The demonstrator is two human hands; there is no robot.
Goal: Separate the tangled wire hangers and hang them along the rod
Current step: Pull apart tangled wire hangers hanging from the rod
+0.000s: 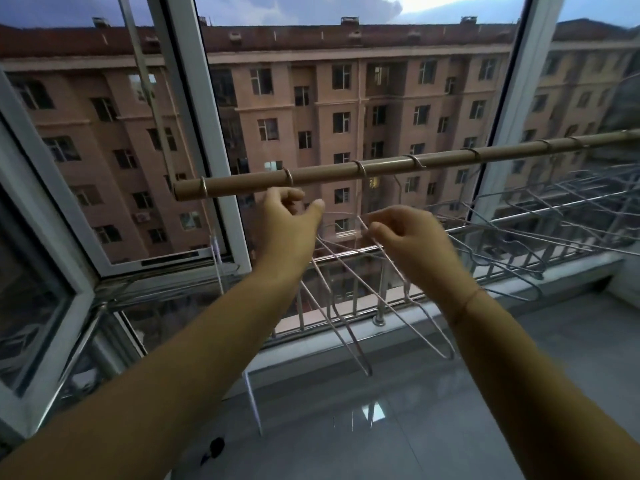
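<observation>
Rod (346, 169) spans the window, with hooks (288, 176) spaced along it. Left hand (287, 216) has its fingers curled just below one hook; whether it grips wire cannot be told. Crossed hangers (346, 306) dangle below the rod, between the forearms. Right hand (405, 233) pinches one of their wires. Hung hangers (519, 230) are at the right.

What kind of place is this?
Probably an enclosed apartment balcony for drying laundry: a rod carrying wire hangers, big windows with a metal railing, and an apartment block opposite.
</observation>
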